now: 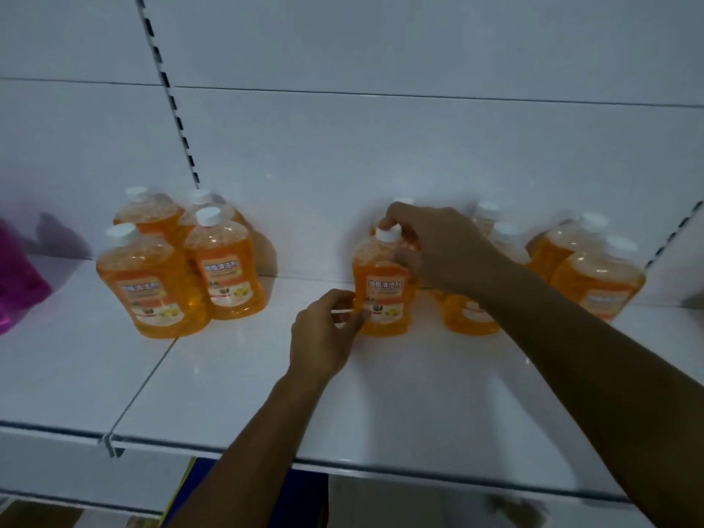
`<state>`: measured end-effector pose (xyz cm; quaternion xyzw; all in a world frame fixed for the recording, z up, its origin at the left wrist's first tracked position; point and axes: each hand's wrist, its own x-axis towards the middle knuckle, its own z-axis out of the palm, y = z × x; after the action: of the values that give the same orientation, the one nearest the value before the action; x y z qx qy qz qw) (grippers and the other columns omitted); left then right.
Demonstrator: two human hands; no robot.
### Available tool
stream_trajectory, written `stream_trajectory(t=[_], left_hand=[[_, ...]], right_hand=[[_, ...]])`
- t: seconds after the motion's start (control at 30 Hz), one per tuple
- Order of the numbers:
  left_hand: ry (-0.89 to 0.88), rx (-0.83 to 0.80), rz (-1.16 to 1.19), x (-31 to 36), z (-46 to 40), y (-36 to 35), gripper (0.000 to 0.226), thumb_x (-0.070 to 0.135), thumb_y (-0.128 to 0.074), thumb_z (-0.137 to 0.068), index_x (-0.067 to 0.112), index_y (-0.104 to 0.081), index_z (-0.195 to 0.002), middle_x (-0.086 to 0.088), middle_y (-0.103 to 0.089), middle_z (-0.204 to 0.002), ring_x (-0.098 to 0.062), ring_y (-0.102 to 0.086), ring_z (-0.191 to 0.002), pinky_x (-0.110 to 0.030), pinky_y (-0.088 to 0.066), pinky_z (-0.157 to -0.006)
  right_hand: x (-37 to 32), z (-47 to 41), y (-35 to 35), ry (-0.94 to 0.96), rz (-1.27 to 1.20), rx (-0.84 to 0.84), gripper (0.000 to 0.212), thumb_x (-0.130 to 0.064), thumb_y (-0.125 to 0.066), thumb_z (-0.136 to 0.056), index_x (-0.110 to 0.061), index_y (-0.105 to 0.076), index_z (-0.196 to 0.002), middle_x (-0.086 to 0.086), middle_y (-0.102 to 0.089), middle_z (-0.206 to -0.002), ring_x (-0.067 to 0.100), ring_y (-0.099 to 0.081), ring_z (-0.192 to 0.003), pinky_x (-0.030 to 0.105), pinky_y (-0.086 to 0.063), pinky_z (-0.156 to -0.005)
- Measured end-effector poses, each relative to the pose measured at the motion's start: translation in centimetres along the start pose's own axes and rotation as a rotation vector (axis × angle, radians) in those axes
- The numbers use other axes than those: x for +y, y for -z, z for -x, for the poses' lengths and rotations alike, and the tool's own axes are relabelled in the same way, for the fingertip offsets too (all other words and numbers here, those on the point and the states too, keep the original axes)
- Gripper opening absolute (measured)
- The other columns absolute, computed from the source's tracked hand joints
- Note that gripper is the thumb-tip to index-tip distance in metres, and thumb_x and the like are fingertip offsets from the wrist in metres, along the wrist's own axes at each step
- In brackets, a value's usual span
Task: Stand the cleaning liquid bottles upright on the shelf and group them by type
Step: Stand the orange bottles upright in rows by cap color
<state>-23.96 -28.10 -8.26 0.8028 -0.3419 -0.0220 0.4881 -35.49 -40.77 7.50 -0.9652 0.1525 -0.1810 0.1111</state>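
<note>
The clear plastic bottle of orange cleaning liquid with a white screw cap (383,283) is standing upright on the white glossy shelf (236,379), held between both hands. The right hand (438,247) is curling over its neck and cap from above; the left hand (324,337) is pinching its lower side, fingers bent against the label. Judged full, it is likely weighing moderately, with smooth, rounded, slightly yielding walls that could be slipping; the narrow neck and the waisted body are offering the surest hold. To the left of the left hand, a cluster of four matching orange bottles (183,268) is standing upright. Behind and beyond the right forearm, further orange bottles (594,276) are standing close together. Farthest left, a blurred magenta translucent item (19,283) is showing.
</note>
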Motion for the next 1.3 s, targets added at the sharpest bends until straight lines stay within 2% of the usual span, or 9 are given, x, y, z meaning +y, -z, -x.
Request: stream_trajectory(t=[0.13,0.33,0.47,0.6,0.77,0.93,1.1,1.2,1.3], left_hand=[[-0.045,-0.062,0.003,1.2,-0.7,-1.8,0.031,0.048,-0.071,-0.081,0.031,-0.065,-0.107,0.025,-0.062,-0.090,0.020,-0.055,-0.071,-0.006,-0.043,-0.065],[-0.015,-0.037,0.026,1.8,-0.7,-3.2,0.031,0.052,-0.071,-0.079,0.033,-0.065,-0.103,0.025,-0.062,-0.087,0.016,-0.058,-0.069,-0.011,-0.046,-0.064],[0.000,-0.041,0.046,2.2,-0.4,-3.0,0.030,0.050,-0.071,-0.080,0.033,-0.065,-0.104,0.027,-0.060,-0.087,0.015,-0.058,-0.066,-0.005,-0.044,-0.061],[0.000,-0.049,0.028,2.0,0.3,-2.0,0.029,0.039,-0.074,-0.082,0.027,-0.066,-0.108,0.023,-0.061,-0.094,0.005,-0.064,-0.076,-0.006,-0.048,-0.064],[0.043,0.121,0.029,0.1,1.2,3.5,0.026,0.036,-0.072,-0.084,0.024,-0.066,-0.106,0.017,-0.065,-0.098,0.003,-0.063,-0.083,-0.014,-0.052,-0.069],[0.071,0.313,0.024,-2.6,2.4,10.2,0.018,0.022,-0.070,-0.087,0.019,-0.063,-0.104,0.007,-0.067,-0.100,-0.009,-0.065,-0.091,-0.028,-0.054,-0.076],[0.111,0.599,-0.005,-5.3,4.1,15.1,0.010,0.023,-0.068,-0.088,0.022,-0.061,-0.095,0.010,-0.065,-0.086,-0.001,-0.062,-0.079,-0.022,-0.051,-0.068],[0.202,0.737,0.025,-6.9,4.2,17.4,0.025,0.028,-0.070,-0.087,0.022,-0.055,-0.106,0.010,-0.061,-0.099,-0.005,-0.060,-0.088,-0.026,-0.052,-0.073],[0.349,0.601,0.059,-8.5,3.5,18.8,0.067,0.043,-0.072,-0.083,0.018,-0.042,-0.137,0.002,-0.049,-0.137,-0.013,-0.052,-0.116,-0.032,-0.047,-0.091]], right_hand=[[2.0,0.4,1.2,-0.022,0.080,-0.014,0.032,-0.029,-0.068,-0.086,-0.031,-0.051,-0.112,0.000,-0.064,-0.099,0.019,-0.060,-0.084,0.039,-0.054,-0.077],[3.6,0.5,1.5,-0.001,0.067,0.002,0.031,-0.026,-0.067,-0.087,-0.031,-0.051,-0.112,-0.009,-0.053,-0.091,0.011,-0.052,-0.075,0.021,-0.035,-0.055],[3.5,0.7,1.3,0.009,0.065,0.014,0.028,-0.024,-0.064,-0.088,-0.031,-0.050,-0.112,-0.008,-0.055,-0.094,0.013,-0.056,-0.078,0.027,-0.045,-0.062],[3.3,0.9,1.6,0.006,0.087,0.001,0.030,-0.029,-0.066,-0.086,-0.033,-0.050,-0.112,-0.007,-0.061,-0.097,0.016,-0.058,-0.082,0.028,-0.042,-0.066],[0.4,-0.9,1.7,0.079,0.224,0.040,0.046,-0.048,-0.066,-0.082,-0.033,-0.049,-0.122,-0.003,-0.060,-0.121,0.022,-0.060,-0.099,0.036,-0.042,-0.075],[-5.5,-4.8,-1.6,0.202,0.003,0.032,0.049,-0.038,-0.069,-0.084,-0.023,-0.051,-0.127,0.004,-0.063,-0.119,0.023,-0.061,-0.102,0.039,-0.051,-0.086],[-11.4,-8.0,-5.3,0.322,-0.202,-0.036,0.046,-0.029,-0.069,-0.086,-0.014,-0.054,-0.127,0.008,-0.063,-0.118,0.022,-0.060,-0.100,0.039,-0.052,-0.087],[-15.3,-9.4,-7.0,0.379,-0.267,-0.010,0.043,-0.029,-0.066,-0.088,-0.019,-0.053,-0.128,0.003,-0.062,-0.120,0.013,-0.056,-0.098,0.029,-0.048,-0.083],[-18.9,-10.4,-8.4,0.431,-0.287,-0.005,0.049,-0.031,-0.065,-0.090,-0.022,-0.049,-0.136,0.002,-0.058,-0.131,0.017,-0.057,-0.110,0.031,-0.047,-0.092]])
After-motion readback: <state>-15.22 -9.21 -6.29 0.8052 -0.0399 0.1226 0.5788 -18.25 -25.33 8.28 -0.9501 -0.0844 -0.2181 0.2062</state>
